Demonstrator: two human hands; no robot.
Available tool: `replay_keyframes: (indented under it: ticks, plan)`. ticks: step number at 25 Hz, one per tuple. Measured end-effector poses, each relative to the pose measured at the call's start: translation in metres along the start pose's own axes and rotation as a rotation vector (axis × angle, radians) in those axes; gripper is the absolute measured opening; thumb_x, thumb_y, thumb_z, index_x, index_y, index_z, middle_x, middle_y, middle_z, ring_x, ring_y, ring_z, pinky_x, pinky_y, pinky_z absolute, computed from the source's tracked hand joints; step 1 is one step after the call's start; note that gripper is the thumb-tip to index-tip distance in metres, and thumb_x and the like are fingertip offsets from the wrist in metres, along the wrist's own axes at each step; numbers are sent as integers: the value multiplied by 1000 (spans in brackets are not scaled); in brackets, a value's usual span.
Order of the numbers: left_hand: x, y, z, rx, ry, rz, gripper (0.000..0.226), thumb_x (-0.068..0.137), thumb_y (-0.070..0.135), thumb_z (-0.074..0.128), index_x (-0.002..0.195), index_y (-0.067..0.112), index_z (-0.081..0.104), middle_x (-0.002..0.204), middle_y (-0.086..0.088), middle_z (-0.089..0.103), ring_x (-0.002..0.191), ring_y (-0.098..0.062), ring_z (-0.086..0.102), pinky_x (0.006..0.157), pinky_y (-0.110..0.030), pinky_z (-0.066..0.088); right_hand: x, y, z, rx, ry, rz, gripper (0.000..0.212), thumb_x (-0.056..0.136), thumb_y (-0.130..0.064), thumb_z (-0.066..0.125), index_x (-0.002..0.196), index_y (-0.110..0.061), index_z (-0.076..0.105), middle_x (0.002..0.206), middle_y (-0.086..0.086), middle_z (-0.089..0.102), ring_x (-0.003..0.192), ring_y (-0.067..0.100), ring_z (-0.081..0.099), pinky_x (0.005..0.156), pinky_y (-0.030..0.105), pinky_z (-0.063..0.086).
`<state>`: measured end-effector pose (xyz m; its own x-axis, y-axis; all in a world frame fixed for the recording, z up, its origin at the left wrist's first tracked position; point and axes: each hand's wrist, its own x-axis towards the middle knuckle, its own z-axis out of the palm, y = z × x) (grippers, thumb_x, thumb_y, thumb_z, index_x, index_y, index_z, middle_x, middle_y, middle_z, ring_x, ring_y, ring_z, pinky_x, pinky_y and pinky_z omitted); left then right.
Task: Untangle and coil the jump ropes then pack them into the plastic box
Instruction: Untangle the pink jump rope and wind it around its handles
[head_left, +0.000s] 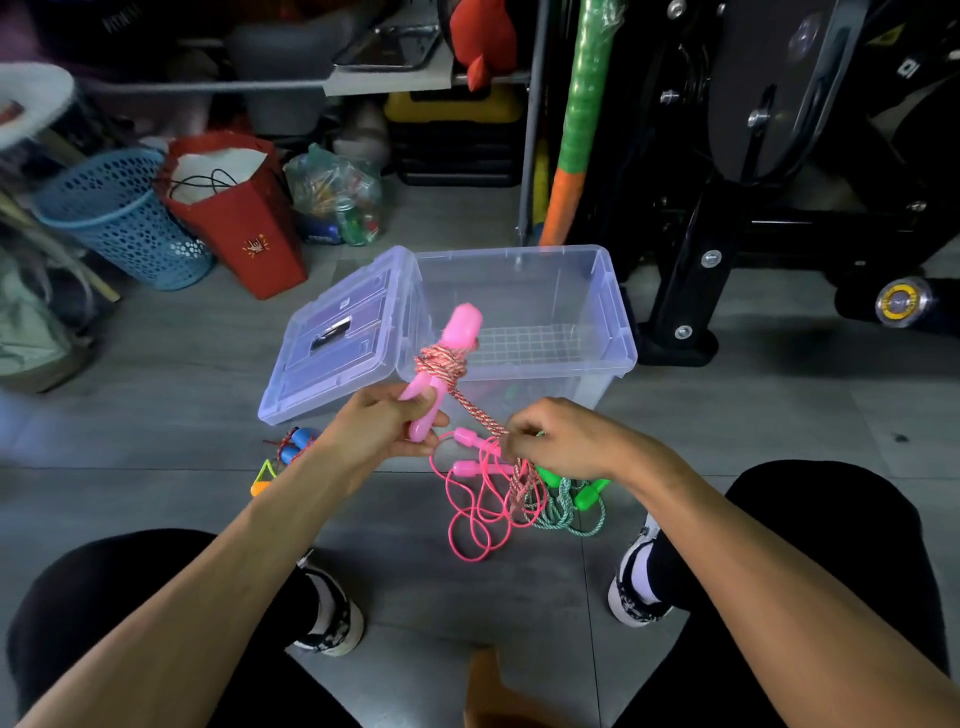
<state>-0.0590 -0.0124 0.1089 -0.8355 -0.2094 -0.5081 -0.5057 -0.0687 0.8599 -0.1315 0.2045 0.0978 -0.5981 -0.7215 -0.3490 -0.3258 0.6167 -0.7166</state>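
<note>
My left hand grips two pink handles held together, with a pink-and-white braided rope wound round them. That rope runs down to my right hand, which pinches it. On the floor below lie a thin pink rope with small pink handles, and a green rope with green handles. A blue-handled rope lies left of my left wrist. The clear plastic box stands open behind my hands, its lid leaning against its left side.
A blue mesh basket, a red paper bag and a clear bag of cans stand at the back left. Black exercise equipment fills the right. My shoes and knees frame the grey floor.
</note>
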Motion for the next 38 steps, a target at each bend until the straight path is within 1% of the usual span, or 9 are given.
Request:
replay_keyframes:
  ticks: [5,8,12,16,18,24,29,32,38]
  plan:
    - [2,3,8,103,109,125,13,95,15,60,103,8,67,79,-7,65,63,-16,63,54,-22,53,1,6,-1,32,-6,18,13,87,-12,58,77,-21,61,80,-1,67,75,18,63,70,36,51]
    - [3,14,4,-90,49,166,12,97,12,53,101,13,65,79,-4,62,67,-14,65,49,-21,46,1,4,-3,209,-9,64,37,81,9,42,80,-21,64,80,-2,69,66,16,65,62,32,52]
    - [9,27,-6,-360,-48,194,25,94,17,55,116,6,59,99,-7,59,63,-12,59,46,-18,38,2,5,3,348,-87,175,24,94,-4,42,90,-6,66,77,8,66,52,20,53,45,21,44]
    - [9,30,-3,-122,19,233,14,96,11,55,100,6,66,84,-12,60,63,-16,55,47,-18,34,6,11,6,304,-77,179,31,83,-8,48,85,-26,73,91,-2,73,98,20,67,92,32,50]
    - [6,31,5,-72,-1,221,13,95,11,57,94,9,69,71,-10,60,64,-18,52,49,-20,34,8,4,7,558,-48,148,27,76,-16,55,94,-28,72,97,-3,72,107,20,64,97,32,44]
    - [2,31,9,-6,-58,202,12,94,17,60,95,12,71,65,-10,61,64,-19,51,52,-23,37,13,-12,11,694,-49,17,20,96,-28,57,85,-15,67,82,10,65,81,22,62,85,40,48]
    - [24,14,-7,737,272,184,23,88,32,66,81,9,68,76,-12,66,76,-30,62,64,-32,44,13,-23,5,460,69,120,35,103,-27,43,76,-14,61,39,-12,41,37,4,33,43,22,29]
    - [26,6,-4,1003,311,186,17,87,36,63,82,20,63,86,-9,66,89,-35,62,65,-32,41,5,-27,-13,175,116,108,35,99,-36,49,73,-19,64,42,-15,47,39,0,40,45,16,30]
    - [28,8,-1,1423,357,82,28,88,23,57,113,12,59,114,-13,62,105,-35,61,80,-37,46,-5,-30,-22,13,79,5,34,98,-36,51,72,-19,64,67,8,57,60,16,47,58,34,42]
